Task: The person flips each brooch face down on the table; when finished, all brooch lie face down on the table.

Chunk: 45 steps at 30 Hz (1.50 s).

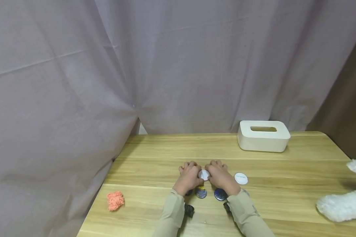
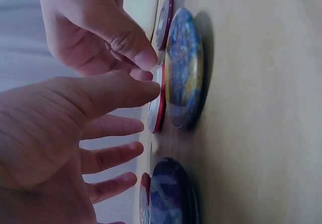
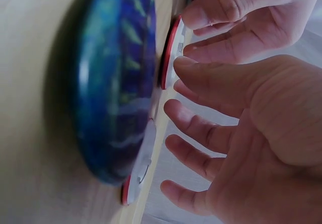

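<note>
A round button badge (image 1: 203, 174), its white back upward and its rim red, lies between both hands. My left hand (image 1: 189, 177) pinches its left side with thumb and forefinger, the other fingers spread. From the opposite side, the thumb and forefinger of my right hand (image 1: 221, 177) hold its edge. Nearer to me lie a blue-and-yellow badge (image 2: 183, 68) and a shiny dark-blue badge (image 1: 220, 194). Below the left hand, a dark badge (image 2: 171, 191) is partly hidden in the head view. Right of the right hand is another white-backed badge (image 1: 241, 178).
A white tissue box (image 1: 264, 144) stands at the back right of the wooden table (image 1: 166, 148). At the left lies a coral yarn bundle (image 1: 115, 200). White fluffy coverings (image 1: 342, 205) on someone's limbs reach in at the right edge. Grey curtain (image 1: 184, 72) hangs behind.
</note>
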Each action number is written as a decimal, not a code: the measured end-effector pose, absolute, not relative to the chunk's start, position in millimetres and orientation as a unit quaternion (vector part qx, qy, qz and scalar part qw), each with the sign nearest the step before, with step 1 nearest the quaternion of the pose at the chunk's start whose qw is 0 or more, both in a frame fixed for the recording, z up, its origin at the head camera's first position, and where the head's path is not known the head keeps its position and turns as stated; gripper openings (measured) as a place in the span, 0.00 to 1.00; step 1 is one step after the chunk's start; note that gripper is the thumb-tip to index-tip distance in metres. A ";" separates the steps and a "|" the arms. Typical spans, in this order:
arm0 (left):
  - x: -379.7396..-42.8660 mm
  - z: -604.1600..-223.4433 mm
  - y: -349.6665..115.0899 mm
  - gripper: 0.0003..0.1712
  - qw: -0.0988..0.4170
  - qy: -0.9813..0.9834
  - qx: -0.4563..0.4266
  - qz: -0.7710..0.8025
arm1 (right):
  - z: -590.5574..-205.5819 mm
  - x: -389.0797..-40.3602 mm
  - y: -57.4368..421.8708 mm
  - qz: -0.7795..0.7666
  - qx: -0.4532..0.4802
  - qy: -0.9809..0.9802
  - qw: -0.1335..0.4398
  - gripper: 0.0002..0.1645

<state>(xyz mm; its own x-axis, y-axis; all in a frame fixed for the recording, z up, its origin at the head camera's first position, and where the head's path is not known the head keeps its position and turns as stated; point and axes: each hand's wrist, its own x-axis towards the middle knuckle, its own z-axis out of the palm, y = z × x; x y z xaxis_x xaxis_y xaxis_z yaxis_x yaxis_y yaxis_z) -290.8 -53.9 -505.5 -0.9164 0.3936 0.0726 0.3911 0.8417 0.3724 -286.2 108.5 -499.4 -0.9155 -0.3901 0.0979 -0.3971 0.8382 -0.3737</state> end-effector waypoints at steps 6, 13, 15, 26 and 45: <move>-297.4 -502.0 -55.7 0.09 -0.005 0.959 0.202 0.198 | -494.0 -291.6 110.9 0.190 0.208 -0.959 0.019 0.09; -293.6 -501.9 -54.5 0.24 0.004 0.964 0.190 0.186 | -493.7 -289.3 110.4 0.188 0.199 -0.962 0.017 0.18; -291.5 -502.5 -54.2 0.27 0.007 0.965 0.187 0.183 | -495.6 -288.4 110.1 0.187 0.202 -0.961 0.017 0.16; -291.0 -497.7 -72.4 0.24 -0.008 0.963 0.173 0.206 | -486.9 -290.6 97.8 0.187 0.214 -0.958 0.033 0.21; -285.9 -507.9 -114.3 0.28 -0.026 0.964 0.144 0.224 | -496.4 -296.9 52.8 0.216 0.246 -0.944 0.037 0.18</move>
